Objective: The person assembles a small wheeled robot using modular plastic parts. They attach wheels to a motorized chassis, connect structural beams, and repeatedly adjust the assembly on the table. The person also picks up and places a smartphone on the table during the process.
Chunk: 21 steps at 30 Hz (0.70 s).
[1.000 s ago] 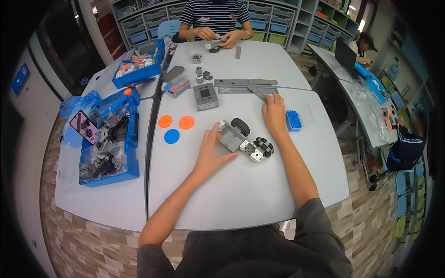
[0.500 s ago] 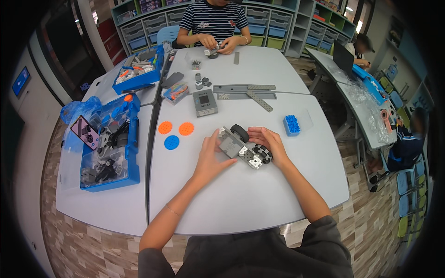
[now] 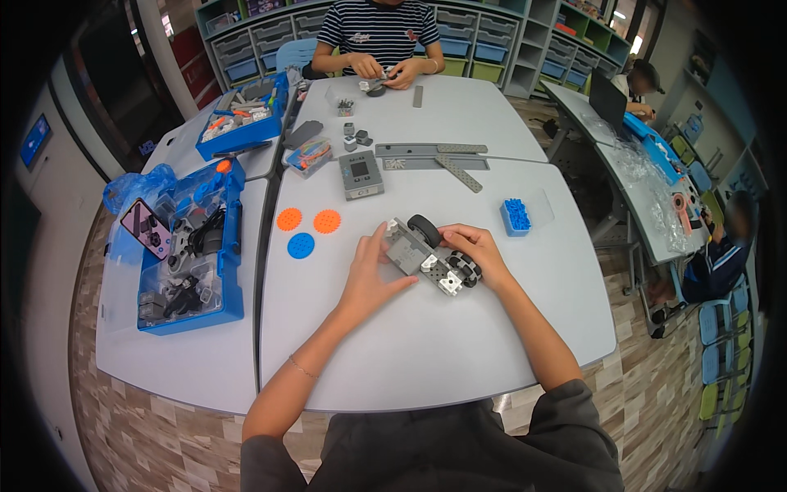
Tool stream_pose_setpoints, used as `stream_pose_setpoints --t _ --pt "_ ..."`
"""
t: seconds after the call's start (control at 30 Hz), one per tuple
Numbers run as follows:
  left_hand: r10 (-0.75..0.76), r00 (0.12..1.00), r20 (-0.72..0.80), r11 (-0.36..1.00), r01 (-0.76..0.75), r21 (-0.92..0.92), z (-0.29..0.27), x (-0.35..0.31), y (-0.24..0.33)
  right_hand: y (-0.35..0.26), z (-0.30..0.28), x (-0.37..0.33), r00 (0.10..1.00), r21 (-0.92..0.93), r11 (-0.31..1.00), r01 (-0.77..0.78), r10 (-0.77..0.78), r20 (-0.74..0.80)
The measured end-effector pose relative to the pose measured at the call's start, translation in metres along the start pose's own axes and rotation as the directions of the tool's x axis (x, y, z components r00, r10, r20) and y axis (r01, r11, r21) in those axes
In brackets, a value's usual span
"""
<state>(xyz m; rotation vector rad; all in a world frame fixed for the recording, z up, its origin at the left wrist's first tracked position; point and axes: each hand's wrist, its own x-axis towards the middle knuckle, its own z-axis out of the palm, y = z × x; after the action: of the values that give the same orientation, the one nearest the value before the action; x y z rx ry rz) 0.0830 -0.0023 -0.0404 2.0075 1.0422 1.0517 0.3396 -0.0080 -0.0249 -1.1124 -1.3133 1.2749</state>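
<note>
In front of me, over the table, is a grey building-kit chassis (image 3: 405,252) with silvery-white brackets and two wheels. One black tyre (image 3: 424,231) sits at its far side, and a roller-rimmed wheel (image 3: 466,269) sits at the right end. My left hand (image 3: 367,271) grips the chassis by its left edge, thumb along the near side and fingers at the far corner. Close around the right side is my right hand (image 3: 479,252), its fingers curled between the two wheels and the thumb side near the black tyre. Its fingertips are partly hidden.
Two orange discs (image 3: 327,221) and a blue disc (image 3: 301,245) lie left. Beyond are a grey controller (image 3: 361,175), grey beams (image 3: 459,173) and a box of blue pins (image 3: 516,217). A blue parts case (image 3: 234,271) stands left. Across the table a person (image 3: 379,41) handles parts.
My right hand's fingers have drawn in closer to the black tyre and chassis. My left hand keeps its hold, and the chassis has barely moved.
</note>
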Motion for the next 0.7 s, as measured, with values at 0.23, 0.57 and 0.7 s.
stream_pose_setpoints --t 0.23,0.57,0.7 --pt "-0.030 1.000 0.008 1.000 0.030 0.006 0.0000 -0.0009 0.0011 0.0037 -0.0019 0.0010 1.000 -0.016 1.000 0.003 -0.003 0.008" --pt "-0.050 0.999 0.016 0.998 0.049 0.027 -0.0018 -0.0017 0.0038 0.0018 -0.0010 -0.0004 1.000 -0.065 0.998 0.009 -0.009 0.010" --pt "-0.043 0.999 0.016 0.998 0.042 0.041 -0.0007 -0.0012 0.0018 0.0033 -0.0002 -0.0004 1.000 -0.059 0.998 0.013 -0.014 -0.004"
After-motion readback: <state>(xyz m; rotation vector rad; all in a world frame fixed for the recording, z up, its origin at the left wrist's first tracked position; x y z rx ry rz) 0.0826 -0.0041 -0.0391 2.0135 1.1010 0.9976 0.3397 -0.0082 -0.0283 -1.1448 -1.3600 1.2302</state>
